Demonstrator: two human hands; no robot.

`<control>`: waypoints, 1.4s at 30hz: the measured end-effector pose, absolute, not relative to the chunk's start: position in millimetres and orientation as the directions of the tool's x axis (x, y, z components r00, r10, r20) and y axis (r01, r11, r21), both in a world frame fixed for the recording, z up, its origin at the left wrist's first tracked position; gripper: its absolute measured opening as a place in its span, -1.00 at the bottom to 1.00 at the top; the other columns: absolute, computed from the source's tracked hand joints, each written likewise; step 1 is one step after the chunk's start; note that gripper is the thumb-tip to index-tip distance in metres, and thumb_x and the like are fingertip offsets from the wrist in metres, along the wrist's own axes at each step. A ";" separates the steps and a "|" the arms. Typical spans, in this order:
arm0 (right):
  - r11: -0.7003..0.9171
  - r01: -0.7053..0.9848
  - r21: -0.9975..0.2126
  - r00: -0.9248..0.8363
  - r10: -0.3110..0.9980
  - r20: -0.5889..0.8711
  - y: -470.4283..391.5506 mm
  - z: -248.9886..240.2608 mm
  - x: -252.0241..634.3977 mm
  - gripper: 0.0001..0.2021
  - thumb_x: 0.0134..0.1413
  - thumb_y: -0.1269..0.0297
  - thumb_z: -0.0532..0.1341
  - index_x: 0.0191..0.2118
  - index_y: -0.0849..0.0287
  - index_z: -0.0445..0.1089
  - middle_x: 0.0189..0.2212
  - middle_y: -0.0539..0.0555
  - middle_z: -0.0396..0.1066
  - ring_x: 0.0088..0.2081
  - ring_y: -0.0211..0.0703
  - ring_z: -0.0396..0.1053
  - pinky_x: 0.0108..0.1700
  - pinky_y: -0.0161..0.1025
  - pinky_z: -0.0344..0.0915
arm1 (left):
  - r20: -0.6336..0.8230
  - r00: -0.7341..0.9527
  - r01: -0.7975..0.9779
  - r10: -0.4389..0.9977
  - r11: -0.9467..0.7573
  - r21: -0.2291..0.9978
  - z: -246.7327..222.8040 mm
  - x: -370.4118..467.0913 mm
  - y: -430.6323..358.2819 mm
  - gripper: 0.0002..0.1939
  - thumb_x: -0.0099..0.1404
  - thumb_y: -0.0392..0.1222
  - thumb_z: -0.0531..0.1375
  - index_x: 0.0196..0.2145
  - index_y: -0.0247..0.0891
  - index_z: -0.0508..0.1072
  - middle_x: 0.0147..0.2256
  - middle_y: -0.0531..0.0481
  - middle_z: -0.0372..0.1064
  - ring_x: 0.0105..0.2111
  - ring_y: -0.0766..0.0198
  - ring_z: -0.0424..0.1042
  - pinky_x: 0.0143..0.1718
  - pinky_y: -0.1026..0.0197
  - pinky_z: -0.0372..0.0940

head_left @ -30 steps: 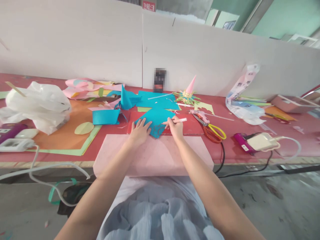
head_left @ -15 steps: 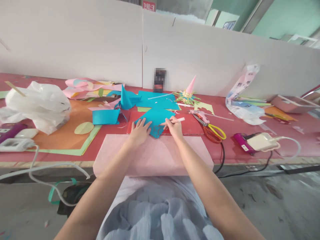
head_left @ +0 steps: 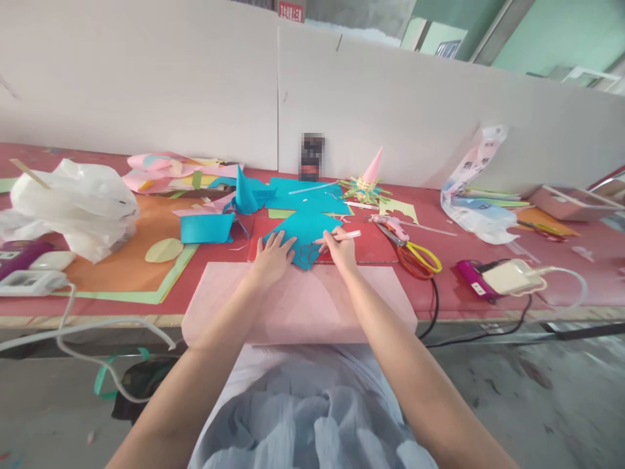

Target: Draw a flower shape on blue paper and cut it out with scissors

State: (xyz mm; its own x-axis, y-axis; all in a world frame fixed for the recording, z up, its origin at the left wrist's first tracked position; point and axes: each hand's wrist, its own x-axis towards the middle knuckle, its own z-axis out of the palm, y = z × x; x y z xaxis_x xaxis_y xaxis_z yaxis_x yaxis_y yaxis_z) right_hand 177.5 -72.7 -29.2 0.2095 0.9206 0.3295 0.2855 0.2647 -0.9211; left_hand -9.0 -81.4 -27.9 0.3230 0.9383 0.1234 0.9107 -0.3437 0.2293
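A sheet of blue paper (head_left: 303,228) lies turned with one corner toward me, partly on a red board (head_left: 374,246). Dark curved lines are drawn near that corner. My left hand (head_left: 273,254) rests flat on the paper's left side, fingers spread. In my right hand (head_left: 340,247) is a pale pen (head_left: 352,234), pinched between thumb and fingers, its tip by the paper's right side. Beyond the sheet lies more blue paper (head_left: 278,195) with small scraps on it. A blue paper cone (head_left: 245,194) and a blue paper band (head_left: 206,228) stand to the left.
Scissors (head_left: 415,254) and a pink glue gun (head_left: 393,227) lie right of my hand. Behind them stands a pink cone with a fringed base (head_left: 371,176). A white plastic bag (head_left: 78,202) sits at left. Power strips (head_left: 476,280) with cables flank the pink pad (head_left: 303,306).
Hardly anything differs. Both hands keep their places, and the drawn lines near the sheet's corner look slightly different.
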 end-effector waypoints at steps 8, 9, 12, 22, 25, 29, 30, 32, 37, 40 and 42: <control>0.260 0.252 -0.932 0.234 0.918 0.319 -71.3 -30.6 179.3 -0.75 0.04 0.21 0.12 -0.57 0.07 0.08 -0.72 -0.09 0.39 -0.64 -0.21 0.38 -0.53 -0.33 0.27 | 0.141 0.321 0.906 0.937 -0.347 0.242 -29.8 -9.3 -81.1 -0.53 0.38 -0.07 -0.15 0.21 -0.06 0.15 0.29 -0.09 -0.09 0.28 0.01 -0.10 0.21 -0.25 -0.17; 0.261 0.249 -0.933 0.219 0.923 0.317 -71.5 -30.3 179.1 -0.75 0.05 0.20 0.12 -0.56 0.07 0.08 -0.72 -0.09 0.39 -0.63 -0.20 0.39 -0.52 -0.33 0.27 | 0.139 0.320 0.906 0.937 -0.345 0.245 -29.7 -9.3 -81.1 -0.53 0.38 -0.07 -0.15 0.21 -0.06 0.15 0.29 -0.09 -0.09 0.28 0.01 -0.10 0.21 -0.25 -0.17; 0.273 0.258 -0.927 0.175 0.930 0.323 -72.7 -29.0 178.0 -0.76 0.06 0.19 0.13 -0.55 0.07 0.10 -0.74 -0.09 0.37 -0.59 -0.18 0.42 -0.49 -0.32 0.29 | 0.140 0.317 0.905 0.938 -0.343 0.250 -29.7 -9.2 -81.1 -0.53 0.38 -0.07 -0.15 0.21 -0.06 0.15 0.29 -0.09 -0.09 0.27 0.00 -0.10 0.20 -0.26 -0.17; 0.251 0.328 -0.911 0.287 0.892 0.349 -71.6 -30.1 178.9 -0.76 0.05 0.25 0.10 -0.57 0.07 0.06 -0.76 -0.10 0.34 -0.62 -0.22 0.38 -0.49 -0.34 0.27 | 0.137 0.316 0.901 0.939 -0.342 0.265 -28.7 -8.9 -81.0 -0.53 0.38 -0.08 -0.14 0.21 -0.07 0.15 0.29 -0.09 -0.09 0.28 0.00 -0.11 0.21 -0.25 -0.19; 0.247 0.298 -0.922 0.289 0.897 0.334 -71.6 -30.0 179.1 -0.76 0.05 0.24 0.10 -0.57 0.07 0.06 -0.77 -0.10 0.34 -0.63 -0.22 0.38 -0.51 -0.35 0.27 | 0.133 0.317 0.903 0.939 -0.341 0.260 -27.4 -8.9 -81.9 -0.53 0.38 -0.08 -0.15 0.21 -0.07 0.15 0.29 -0.09 -0.08 0.28 0.01 -0.10 0.21 -0.24 -0.18; 0.263 0.270 -0.926 0.242 0.913 0.330 -72.5 -28.5 178.1 -0.76 0.05 0.24 0.11 -0.56 0.07 0.07 -0.73 -0.10 0.37 -0.66 -0.21 0.36 -0.53 -0.33 0.26 | 0.143 0.316 0.907 0.938 -0.343 0.245 -26.9 -8.7 -82.7 -0.53 0.38 -0.08 -0.14 0.20 -0.08 0.16 0.28 -0.10 -0.07 0.27 0.01 -0.09 0.20 -0.24 -0.17; 0.262 0.279 -0.924 0.246 0.910 0.333 -72.8 -28.1 177.8 -0.76 0.05 0.25 0.11 -0.57 0.07 0.07 -0.74 -0.10 0.37 -0.66 -0.22 0.36 -0.53 -0.33 0.25 | 0.141 0.317 0.907 0.938 -0.343 0.245 -26.9 -8.7 -82.7 -0.53 0.38 -0.08 -0.14 0.21 -0.08 0.15 0.28 -0.10 -0.07 0.27 0.02 -0.10 0.20 -0.24 -0.17; 0.255 0.311 -0.916 0.272 0.899 0.343 -73.3 -27.8 177.5 -0.76 0.05 0.28 0.11 -0.58 0.07 0.07 -0.76 -0.11 0.34 -0.64 -0.21 0.37 -0.50 -0.34 0.26 | 0.128 0.319 0.906 0.939 -0.341 0.249 -26.9 -8.6 -82.6 -0.53 0.38 -0.07 -0.15 0.21 -0.07 0.15 0.29 -0.10 -0.08 0.27 0.02 -0.10 0.20 -0.24 -0.17; 0.289 0.316 -0.904 0.369 0.840 0.398 -69.9 -32.2 180.8 -0.78 0.09 0.26 0.09 -0.55 0.08 0.09 -0.80 -0.13 0.27 -0.53 -0.19 0.44 -0.40 -0.33 0.30 | 0.119 0.312 0.904 0.943 -0.333 0.268 -26.1 -9.0 -81.4 -0.53 0.38 -0.06 -0.14 0.21 -0.07 0.15 0.29 -0.11 -0.10 0.28 0.02 -0.12 0.20 -0.24 -0.17; 0.322 0.281 -0.904 0.504 0.752 0.425 -65.0 -37.2 186.7 -0.79 0.15 0.11 0.04 -0.44 0.08 0.15 -0.68 -0.09 0.38 -0.49 -0.20 0.46 -0.39 -0.32 0.32 | 0.147 0.274 0.909 0.950 -0.306 0.284 -23.6 -9.2 -80.4 -0.53 0.37 -0.04 -0.12 0.20 -0.10 0.17 0.28 -0.14 -0.08 0.25 0.02 -0.04 0.19 -0.16 -0.09; 0.305 0.279 -0.911 0.549 0.728 0.411 -62.0 -39.9 190.8 -0.76 0.16 0.03 0.01 -0.36 0.09 0.17 -0.56 -0.04 0.45 -0.48 -0.21 0.46 -0.37 -0.31 0.34 | 0.175 0.242 0.912 0.954 -0.285 0.296 -21.1 -9.2 -79.8 -0.53 0.36 -0.03 -0.11 0.18 -0.11 0.20 0.26 -0.15 -0.02 0.22 0.02 0.04 0.16 -0.11 -0.01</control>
